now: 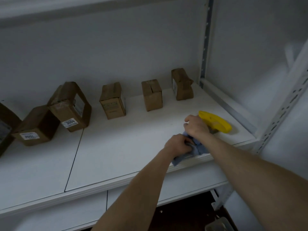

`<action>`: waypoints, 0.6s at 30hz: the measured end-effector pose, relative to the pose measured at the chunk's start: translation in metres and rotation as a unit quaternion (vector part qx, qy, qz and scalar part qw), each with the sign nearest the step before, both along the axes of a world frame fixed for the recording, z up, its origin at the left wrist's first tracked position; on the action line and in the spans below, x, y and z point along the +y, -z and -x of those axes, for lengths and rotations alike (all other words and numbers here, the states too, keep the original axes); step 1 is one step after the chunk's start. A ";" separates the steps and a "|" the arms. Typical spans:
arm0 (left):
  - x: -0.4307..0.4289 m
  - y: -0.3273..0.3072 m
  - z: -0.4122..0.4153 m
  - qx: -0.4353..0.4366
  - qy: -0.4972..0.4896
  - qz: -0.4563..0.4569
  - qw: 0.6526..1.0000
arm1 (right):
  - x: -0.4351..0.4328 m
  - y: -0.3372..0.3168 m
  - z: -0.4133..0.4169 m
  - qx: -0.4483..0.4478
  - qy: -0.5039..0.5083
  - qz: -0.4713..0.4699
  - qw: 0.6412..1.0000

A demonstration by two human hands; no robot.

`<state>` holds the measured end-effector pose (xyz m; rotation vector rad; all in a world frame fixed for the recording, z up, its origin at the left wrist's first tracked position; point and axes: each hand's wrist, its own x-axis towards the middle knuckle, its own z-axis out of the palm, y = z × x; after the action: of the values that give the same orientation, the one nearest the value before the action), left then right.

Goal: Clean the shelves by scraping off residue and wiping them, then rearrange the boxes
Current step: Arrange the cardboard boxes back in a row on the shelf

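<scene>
Shelf [116, 155] of white board carried a blue cloth [200, 150] at its front edge, bunched under both grips: the left grip [178, 145] had its fingers curled tight into the cloth's middle, and the right grip [197, 126], just beyond it, curled over the cloth's far corner. A yellow scraper [218, 121] lay on the shelf just beyond the right grip, partly hidden by it, while brown cardboard boxes [152, 95] stood in a loose row well beyond and to the left of both grips
</scene>
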<state>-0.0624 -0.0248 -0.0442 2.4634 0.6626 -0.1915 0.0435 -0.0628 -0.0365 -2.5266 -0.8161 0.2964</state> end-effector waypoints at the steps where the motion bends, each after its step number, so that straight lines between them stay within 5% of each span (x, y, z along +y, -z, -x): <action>1: 0.010 -0.002 0.006 -0.029 -0.051 -0.022 0.998 | 0.008 -0.002 0.005 -0.002 0.001 -0.006 1.000; 7: 0.105 0.001 0.080 -0.087 -0.311 -0.126 0.938 | 0.069 -0.002 0.051 0.037 -0.093 -0.022 0.995; 12: 0.161 0.018 0.131 0.059 -0.365 -0.079 0.926 | 0.113 0.025 0.091 0.079 -0.229 0.036 0.970; 18: 0.179 0.012 0.130 0.051 -0.384 -0.044 0.921 | 0.134 0.036 0.096 0.024 -0.237 0.058 0.969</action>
<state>-0.1919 0.1538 -0.0563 2.0898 1.6431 0.0215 -0.0523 0.0713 -0.0723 -2.3841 -1.4167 0.5713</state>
